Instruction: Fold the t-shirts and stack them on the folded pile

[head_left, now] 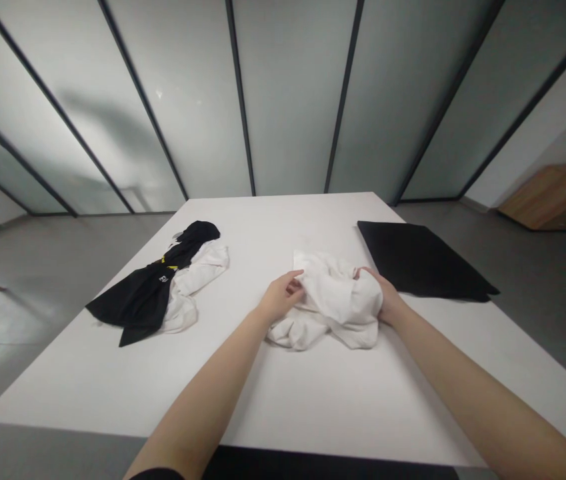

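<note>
A crumpled white garment (333,303) lies in the middle of the white table (283,393). My left hand (281,297) pinches its left edge, fingers closed on the cloth. On the garment's right side my right hand (385,293) grips the fabric, partly hidden behind the bunched cloth. Both forearms reach in from the near edge.
A heap of a black garment (155,287) over a white one (195,277) lies at the left of the table. A flat folded black garment (420,260) sits at the right. Frosted glass panels stand behind the table; a wooden cabinet (555,197) is far right.
</note>
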Demonstrator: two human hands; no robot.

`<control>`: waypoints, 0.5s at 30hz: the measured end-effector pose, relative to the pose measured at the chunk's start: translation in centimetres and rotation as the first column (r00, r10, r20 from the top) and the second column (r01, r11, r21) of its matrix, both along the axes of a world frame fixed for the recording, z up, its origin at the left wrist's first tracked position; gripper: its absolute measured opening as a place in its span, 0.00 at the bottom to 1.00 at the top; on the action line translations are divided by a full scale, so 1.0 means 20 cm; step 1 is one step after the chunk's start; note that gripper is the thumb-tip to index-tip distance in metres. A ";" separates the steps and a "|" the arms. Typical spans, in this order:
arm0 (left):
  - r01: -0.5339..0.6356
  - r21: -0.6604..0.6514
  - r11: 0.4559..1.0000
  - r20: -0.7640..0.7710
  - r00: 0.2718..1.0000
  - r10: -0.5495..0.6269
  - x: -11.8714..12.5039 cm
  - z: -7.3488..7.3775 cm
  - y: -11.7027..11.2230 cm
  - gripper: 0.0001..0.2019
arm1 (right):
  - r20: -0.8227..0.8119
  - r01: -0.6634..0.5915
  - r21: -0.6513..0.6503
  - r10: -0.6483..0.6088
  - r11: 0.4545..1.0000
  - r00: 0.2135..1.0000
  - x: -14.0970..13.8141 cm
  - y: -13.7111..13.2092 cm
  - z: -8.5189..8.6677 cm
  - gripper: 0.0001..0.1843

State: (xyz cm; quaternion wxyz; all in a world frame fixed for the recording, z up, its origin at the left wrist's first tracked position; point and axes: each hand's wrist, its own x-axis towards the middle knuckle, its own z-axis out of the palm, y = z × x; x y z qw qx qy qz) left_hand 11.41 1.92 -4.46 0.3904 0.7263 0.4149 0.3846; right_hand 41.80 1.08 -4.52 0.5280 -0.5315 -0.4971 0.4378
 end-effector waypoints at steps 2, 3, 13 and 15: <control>-0.004 0.065 0.998 -0.070 0.997 0.008 0.01 0.00 -0.01 0.28 | -0.046 0.001 -0.032 -0.003 0.999 0.999 -0.04 -0.03 0.03 0.24; -0.005 0.100 0.995 -0.117 0.993 0.017 0.02 0.01 -0.02 0.27 | -0.067 -0.012 -0.058 0.008 0.998 0.998 -0.06 -0.04 0.05 0.22; -0.009 0.169 0.986 -0.435 0.896 0.082 0.09 0.07 -0.05 0.09 | 0.084 -0.168 -0.110 0.178 0.980 0.980 -0.17 -0.02 0.18 0.18; -0.011 0.173 0.985 -0.403 0.912 0.081 0.08 0.06 -0.04 0.08 | 0.090 -0.140 -0.052 0.144 0.989 0.985 -0.19 -0.03 0.14 0.20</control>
